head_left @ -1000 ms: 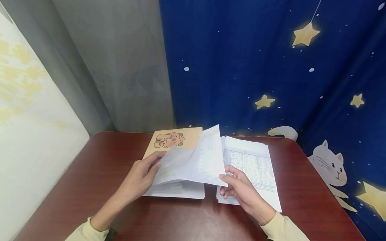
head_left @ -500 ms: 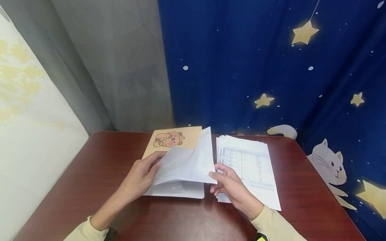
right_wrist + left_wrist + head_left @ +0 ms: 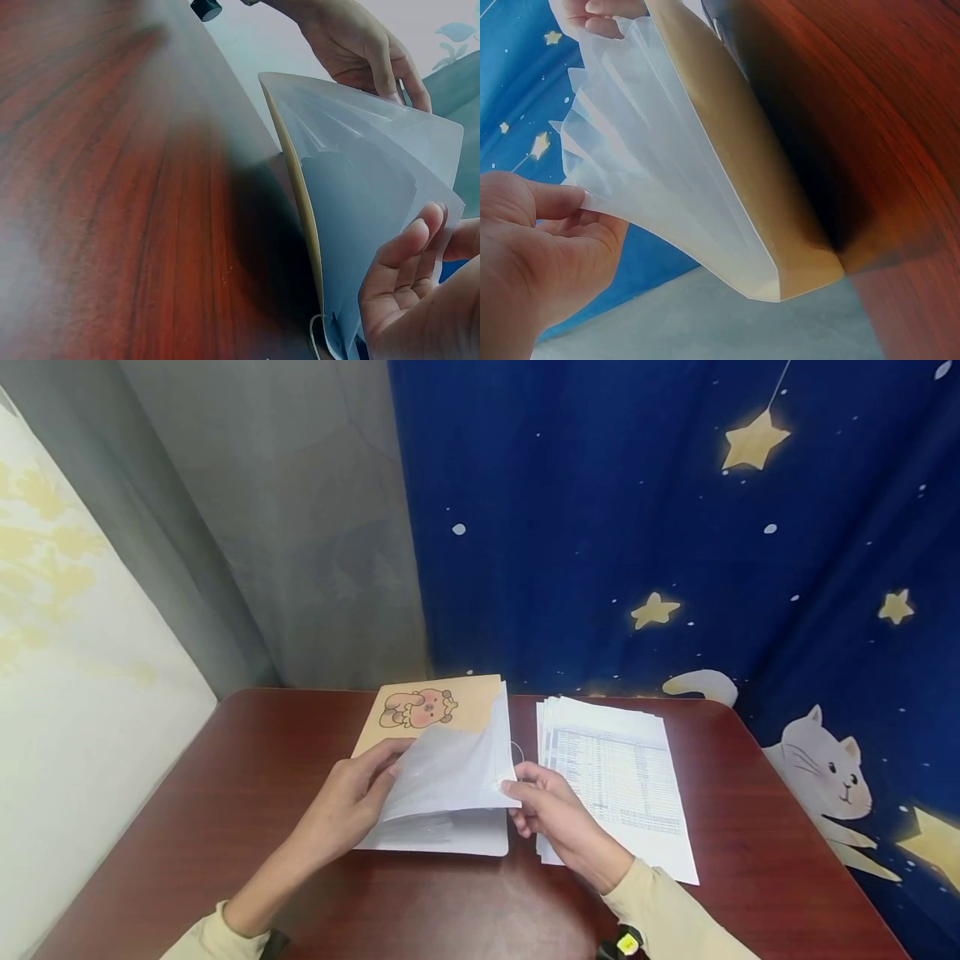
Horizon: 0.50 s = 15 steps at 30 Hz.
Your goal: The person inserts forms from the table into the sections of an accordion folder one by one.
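Plastic sleeves of the folder on the table are lifted, left hand pinching their left edge, right hand pinching the right corner, beside the paper stack.

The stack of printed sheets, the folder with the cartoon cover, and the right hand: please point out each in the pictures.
stack of printed sheets (image 3: 622, 768), head view, on the printed table of the top sheet.
folder (image 3: 465, 703), head view, on its tan cover.
right hand (image 3: 551, 806), head view, on the back of the hand.
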Each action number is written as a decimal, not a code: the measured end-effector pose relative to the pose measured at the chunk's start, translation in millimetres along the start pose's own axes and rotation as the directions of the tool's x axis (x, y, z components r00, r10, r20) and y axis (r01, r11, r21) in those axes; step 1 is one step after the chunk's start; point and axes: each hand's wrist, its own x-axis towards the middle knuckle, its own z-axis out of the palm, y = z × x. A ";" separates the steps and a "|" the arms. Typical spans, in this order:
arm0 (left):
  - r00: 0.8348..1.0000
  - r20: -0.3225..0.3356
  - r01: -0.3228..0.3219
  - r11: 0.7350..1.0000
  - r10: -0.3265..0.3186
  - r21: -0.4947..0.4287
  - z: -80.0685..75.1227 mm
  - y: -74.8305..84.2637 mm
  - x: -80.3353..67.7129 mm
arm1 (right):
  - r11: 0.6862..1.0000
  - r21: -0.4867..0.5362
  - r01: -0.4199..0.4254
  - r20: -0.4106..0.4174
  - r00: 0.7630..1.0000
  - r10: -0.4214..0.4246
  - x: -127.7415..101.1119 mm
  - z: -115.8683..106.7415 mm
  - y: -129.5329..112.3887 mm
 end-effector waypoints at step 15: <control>1.000 0.002 -0.011 1.000 0.011 0.007 0.1 0.4 1.4 | 0.999 -0.022 -0.033 0.006 0.999 0.033 15.6 14.2 -1.5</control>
